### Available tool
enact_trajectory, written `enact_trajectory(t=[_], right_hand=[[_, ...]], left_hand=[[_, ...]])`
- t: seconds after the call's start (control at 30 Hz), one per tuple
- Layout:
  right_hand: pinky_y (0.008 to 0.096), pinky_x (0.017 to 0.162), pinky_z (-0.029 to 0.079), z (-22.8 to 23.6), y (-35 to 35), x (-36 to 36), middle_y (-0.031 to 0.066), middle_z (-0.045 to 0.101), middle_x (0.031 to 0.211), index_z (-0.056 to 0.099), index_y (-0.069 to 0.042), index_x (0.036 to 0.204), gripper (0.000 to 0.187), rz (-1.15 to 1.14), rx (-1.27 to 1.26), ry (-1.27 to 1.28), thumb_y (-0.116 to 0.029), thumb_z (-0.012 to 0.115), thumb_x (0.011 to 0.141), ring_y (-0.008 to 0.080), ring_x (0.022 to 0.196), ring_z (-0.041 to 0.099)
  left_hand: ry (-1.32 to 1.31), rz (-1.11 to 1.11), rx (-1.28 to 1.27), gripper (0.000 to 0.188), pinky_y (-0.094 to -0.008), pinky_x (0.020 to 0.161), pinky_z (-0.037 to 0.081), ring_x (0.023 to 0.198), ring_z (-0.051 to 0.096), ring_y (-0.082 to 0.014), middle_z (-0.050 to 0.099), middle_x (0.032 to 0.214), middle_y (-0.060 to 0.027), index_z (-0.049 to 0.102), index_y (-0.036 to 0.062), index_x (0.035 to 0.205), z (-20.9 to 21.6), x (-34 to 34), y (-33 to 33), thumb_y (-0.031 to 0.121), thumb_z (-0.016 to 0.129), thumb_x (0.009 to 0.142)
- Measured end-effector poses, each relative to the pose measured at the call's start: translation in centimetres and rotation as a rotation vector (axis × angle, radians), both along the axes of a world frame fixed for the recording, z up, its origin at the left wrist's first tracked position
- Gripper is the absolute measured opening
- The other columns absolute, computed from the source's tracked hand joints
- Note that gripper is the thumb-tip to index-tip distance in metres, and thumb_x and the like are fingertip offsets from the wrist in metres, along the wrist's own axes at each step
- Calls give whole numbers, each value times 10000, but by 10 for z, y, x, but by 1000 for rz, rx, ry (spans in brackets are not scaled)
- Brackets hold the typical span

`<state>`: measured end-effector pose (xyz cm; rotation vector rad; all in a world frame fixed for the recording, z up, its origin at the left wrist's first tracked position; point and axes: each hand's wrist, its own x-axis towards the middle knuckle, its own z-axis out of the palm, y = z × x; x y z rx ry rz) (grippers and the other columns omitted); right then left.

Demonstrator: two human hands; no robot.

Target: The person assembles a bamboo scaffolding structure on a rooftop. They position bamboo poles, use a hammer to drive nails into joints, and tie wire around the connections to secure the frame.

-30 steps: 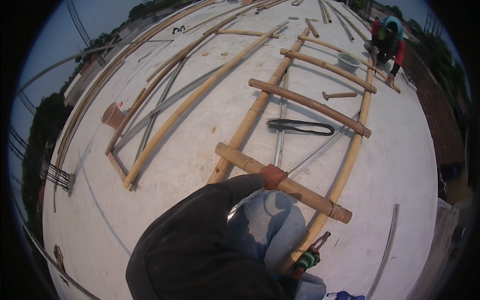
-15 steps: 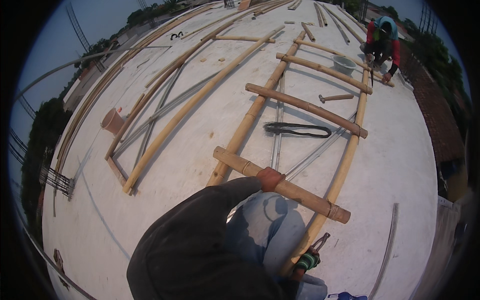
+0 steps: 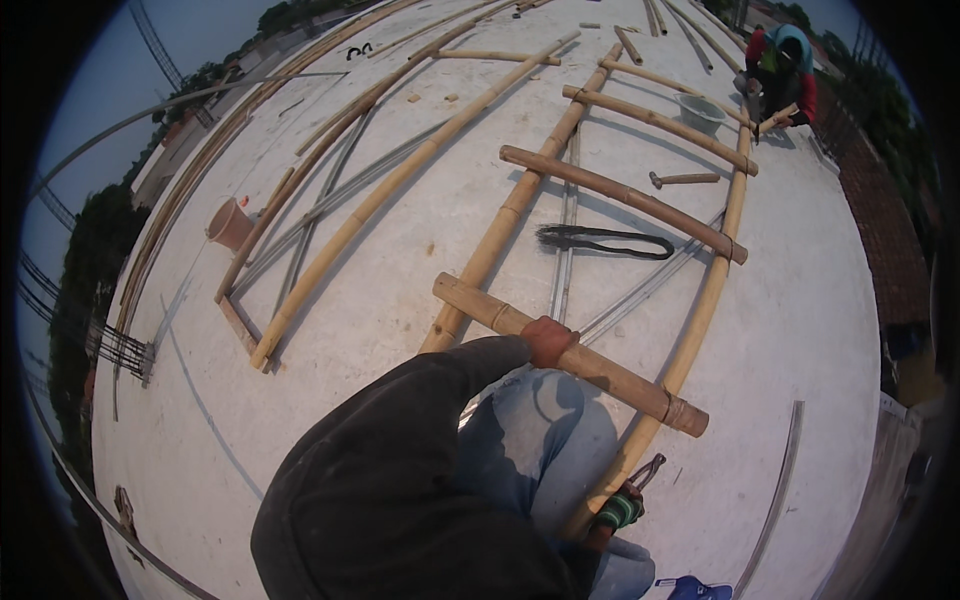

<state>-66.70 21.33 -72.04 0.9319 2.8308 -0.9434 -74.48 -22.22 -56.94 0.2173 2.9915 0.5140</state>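
The left hand (image 3: 550, 342) is wrapping its fingers around a thick bamboo bar (image 3: 620, 385), which is lying across the left pole (image 3: 510, 215) and the right pole (image 3: 711, 290). The right hand (image 3: 618, 510) is gripping a metal tool (image 3: 648, 473) beside the right pole. The bent knee (image 3: 555, 420) and dark sleeve (image 3: 400, 430) are blocking part of the view. Black wire (image 3: 605, 240) is lying between the poles, and a hammer (image 3: 688, 179) is resting farther up. A gray bucket (image 3: 702, 115) is sitting near another crouching person (image 3: 778, 75).
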Motion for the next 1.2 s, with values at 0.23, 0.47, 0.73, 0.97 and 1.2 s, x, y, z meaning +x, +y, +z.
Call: enact_trajectory(t=[0.23,0.47,0.73,0.97,1.2], right_hand=[[473,786,612,-14,8,2,212,794,856,830,-1,890,425,57,16,-24,-414,731,882,356,789,775],[481,809,612,3,2,6,230,790,876,832,1,903,443,3,-79,71,-434,777,840,370,813,772],[476,796,613,-2,3,-2,221,795,874,829,11,902,411,7,-8,-46,-388,741,860,359,787,777],[468,762,610,0,-2,-3,195,795,841,820,22,890,390,39,30,-102,-358,731,873,335,771,778],[464,726,594,1,-10,-1,172,762,822,805,-9,855,364,-117,3,-55,-371,766,857,333,752,751]], left_hand=[[-33,-20,11,603,-539,880,561,994,734,-429,750,982,-207,682,36,1128,1,-3,-3,503,839,781],[1,-21,-8,511,-543,837,557,976,739,-397,751,984,-157,674,73,1121,-13,-4,-4,336,875,731],[-67,-8,-2,561,-539,876,561,1006,730,-421,747,1002,-196,670,40,1112,1,-3,-1,417,862,744],[-20,-16,-15,522,-545,825,561,952,747,-395,762,980,-161,669,88,1146,-2,-5,-1,357,870,747],[-20,-18,-19,482,-552,810,566,916,756,-392,768,939,-158,672,90,1116,-6,-7,-1,346,860,752]])
